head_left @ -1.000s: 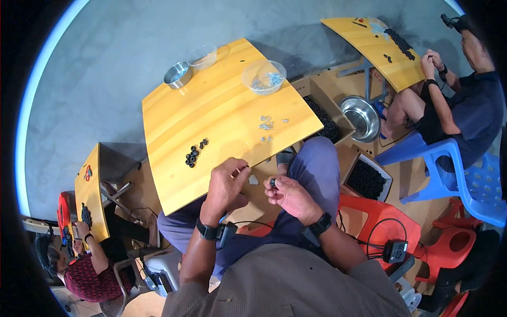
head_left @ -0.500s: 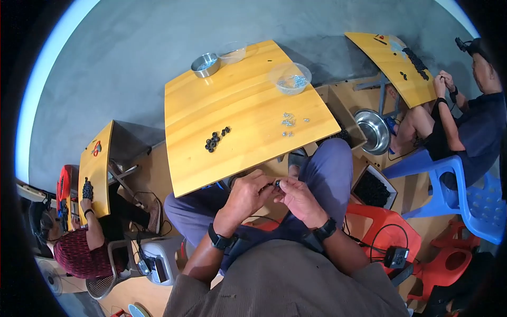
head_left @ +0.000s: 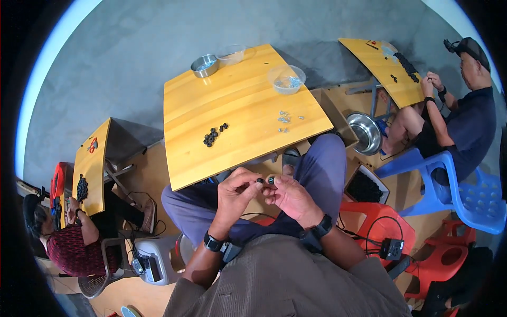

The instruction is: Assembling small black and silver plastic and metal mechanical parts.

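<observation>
- Small black ring-shaped part (head_left: 260,180) is pinched in left hand (head_left: 236,193) fingertips; right hand (head_left: 289,196) pinches a second small dark piece (head_left: 271,180) right beside it. Hands together over the lap, just below the near edge of the worktop.
- Progress, judging by layout: a small cluster of black rubbery rings (head_left: 213,136) lies on the square yellow wooden worktop (head_left: 237,100); scattered small shiny metal bits (head_left: 285,118) still loose, so plenty left.
- Clear plastic bowl (head_left: 287,78) holds more metal bits; round steel bowl (head_left: 204,65) at far edge.
- Smooth grey floor (head_left: 132,63).
</observation>
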Motion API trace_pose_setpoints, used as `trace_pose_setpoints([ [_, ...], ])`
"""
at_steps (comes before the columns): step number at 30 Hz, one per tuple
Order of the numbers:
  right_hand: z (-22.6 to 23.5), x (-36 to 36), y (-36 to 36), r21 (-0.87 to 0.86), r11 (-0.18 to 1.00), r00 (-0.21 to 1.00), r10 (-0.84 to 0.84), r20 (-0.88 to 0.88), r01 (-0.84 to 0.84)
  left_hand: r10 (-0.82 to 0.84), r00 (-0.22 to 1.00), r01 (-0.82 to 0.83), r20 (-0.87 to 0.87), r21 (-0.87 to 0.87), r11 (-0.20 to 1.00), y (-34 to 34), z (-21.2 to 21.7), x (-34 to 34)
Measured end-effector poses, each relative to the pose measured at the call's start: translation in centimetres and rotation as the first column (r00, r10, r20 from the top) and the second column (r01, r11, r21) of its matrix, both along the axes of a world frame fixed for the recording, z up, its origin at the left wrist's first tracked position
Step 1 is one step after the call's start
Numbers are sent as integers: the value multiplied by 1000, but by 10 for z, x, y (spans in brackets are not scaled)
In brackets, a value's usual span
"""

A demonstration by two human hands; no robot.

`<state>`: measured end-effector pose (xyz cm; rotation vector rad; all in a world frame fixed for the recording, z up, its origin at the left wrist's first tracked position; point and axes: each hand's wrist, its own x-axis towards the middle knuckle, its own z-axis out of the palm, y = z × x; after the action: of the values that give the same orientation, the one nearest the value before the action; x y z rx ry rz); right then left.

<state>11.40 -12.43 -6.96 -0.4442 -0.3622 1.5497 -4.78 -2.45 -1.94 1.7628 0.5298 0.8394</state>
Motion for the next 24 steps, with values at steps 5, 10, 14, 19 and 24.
trace_pose_setpoints([
  [5, 16, -5, -3, -7, 999, 997, -44, 65, 45, -31, 981, 87, 190, -294, 952, -2, 3, 3],
  [10, 19, -4, -4, 5, 998, 992, -66, 105, 66, -39, 975, 119, 220, -364, 924, -5, 3, 7],
  [14, 20, -4, -5, 3, 997, 992, -76, 105, 76, -44, 975, 125, 218, -370, 921, -7, 4, 8],
  [19, 18, -2, -5, 7, 997, 990, -77, 118, 77, -70, 980, 115, 186, -243, 963, -6, 7, 10],
  [24, 18, -2, -4, 4, 996, 987, -91, 133, 92, -69, 986, 98, 153, -188, 977, -8, 10, 13],
])
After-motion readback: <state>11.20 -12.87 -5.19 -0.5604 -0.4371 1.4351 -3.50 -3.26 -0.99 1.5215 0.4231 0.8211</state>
